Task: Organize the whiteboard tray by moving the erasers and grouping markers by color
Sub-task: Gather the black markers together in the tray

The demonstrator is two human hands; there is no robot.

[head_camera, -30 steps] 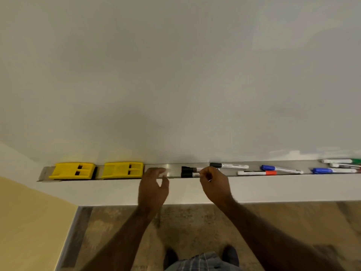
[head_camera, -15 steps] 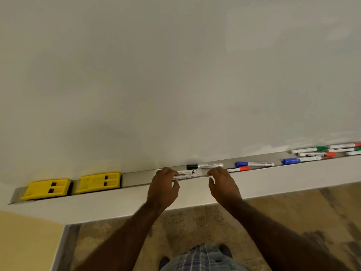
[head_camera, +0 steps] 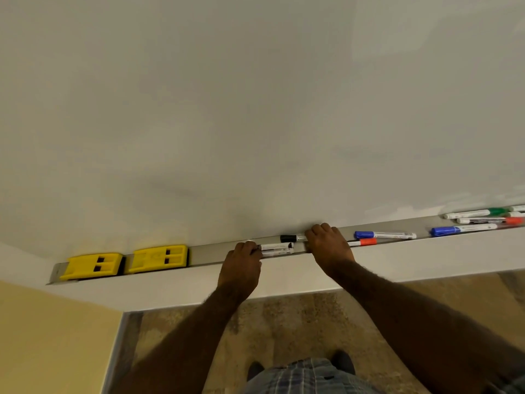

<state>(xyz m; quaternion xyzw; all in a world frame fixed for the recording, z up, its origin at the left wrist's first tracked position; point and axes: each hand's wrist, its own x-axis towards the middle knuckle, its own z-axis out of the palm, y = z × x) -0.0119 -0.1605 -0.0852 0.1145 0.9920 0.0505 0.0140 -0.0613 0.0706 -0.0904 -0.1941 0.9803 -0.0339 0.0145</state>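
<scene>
Two white black-capped markers [head_camera: 277, 249] lie side by side in the tray [head_camera: 210, 253].

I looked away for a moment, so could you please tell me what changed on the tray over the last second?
The right hand let go of the near black markers and moved right, onto the black marker behind them. The left hand closed in on the near pair's left end. The two yellow erasers and the blue, red and far-right markers stayed put.
</scene>
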